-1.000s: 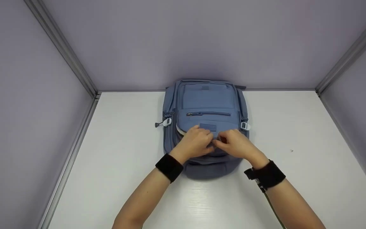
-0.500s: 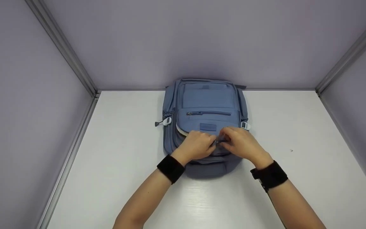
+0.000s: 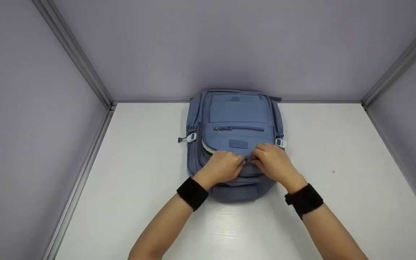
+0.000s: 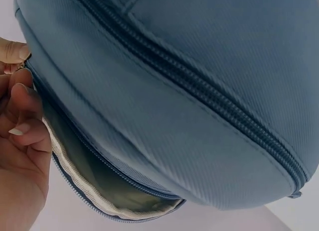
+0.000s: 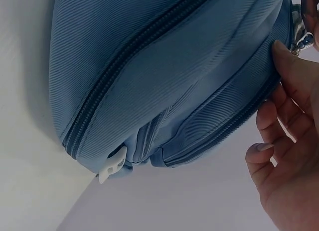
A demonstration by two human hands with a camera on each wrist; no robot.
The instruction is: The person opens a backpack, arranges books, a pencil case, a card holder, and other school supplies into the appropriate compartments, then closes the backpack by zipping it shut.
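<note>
Lying flat at frame centre in the head view: blue fabric backpack [image 3: 235, 122], on the white tabletop [image 3: 338, 202], far end against the grey back wall [image 3: 229, 43].

Both hands sit on the front pocket, lower centre of frame, fingertips meeting at the pocket's zip line.

- Left hand [image 3: 222, 167]: fingers curled, pinching the pocket edge next to the zip. Left wrist view, left edge of frame: fingers [image 4: 22, 104] bent against the seam.
- Right hand [image 3: 273, 163]: fingers curled, pinching at the small metal zip pull [image 5: 303, 41], seen at the upper right of the right wrist view. Thumb lies on the fabric just below it.
- Front pocket opening [image 4: 99, 186]: partly unzipped on the left side. Pale lining and white zip tape show in the lower left of the left wrist view. The stretch seen in the right wrist view is closed.
- Second dark zip [image 3: 238, 128] runs across the bag above the hands, closed.
- White plastic buckles: one at the bag's left side [image 3: 191, 137], one at the right [image 3: 280, 143], the latter just beside the right hand.
- Black wristbands on both wrists, left [image 3: 192, 193] and right [image 3: 303, 200].
</note>
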